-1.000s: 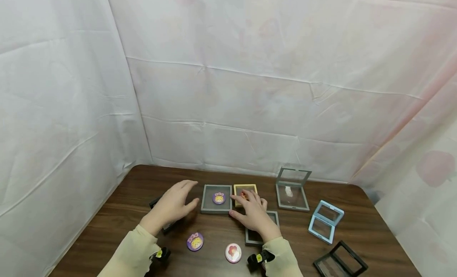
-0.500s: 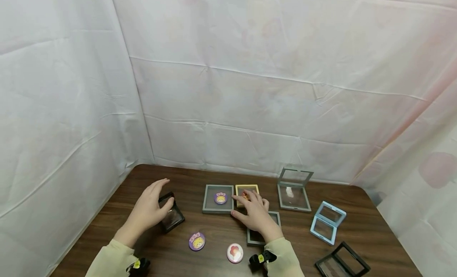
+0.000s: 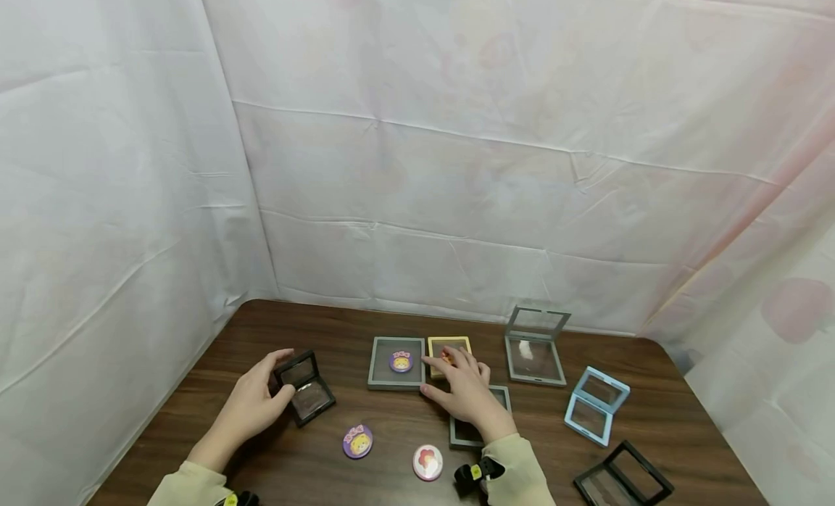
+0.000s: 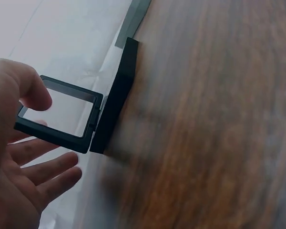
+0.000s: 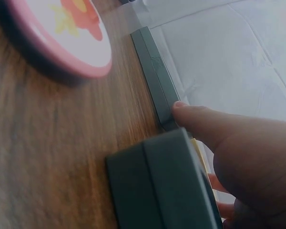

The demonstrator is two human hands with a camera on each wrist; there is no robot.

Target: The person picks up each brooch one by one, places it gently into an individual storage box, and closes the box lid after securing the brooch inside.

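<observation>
My left hand (image 3: pixel 251 404) is at a small black display case (image 3: pixel 306 390) whose lid stands raised. The left wrist view puts the thumb in front of the lid (image 4: pixel 62 138) and the other fingers behind it. My right hand (image 3: pixel 466 397) rests over a yellow display case (image 3: pixel 459 340), thumb and index finger at the right edge of a grey case (image 3: pixel 378 365). A purple cartoon badge (image 3: pixel 401 361) shows in the grey case. The yellow case's reddish contents are mostly hidden by fingers. Another grey case (image 3: pixel 459 442) lies partly under the right wrist.
Two loose badges, one purple (image 3: pixel 357 441) and one with a red flower (image 3: pixel 427 462), lie at the front of the brown table (image 3: pixel 391 484). Three opened cases stand at the right: grey (image 3: pixel 536 361), light blue (image 3: pixel 590 415) and black (image 3: pixel 620 477).
My left hand has moved left and lower, from beside the grey case to the black case's lid, leaving more of that case visible. The right hand has stayed in place.
</observation>
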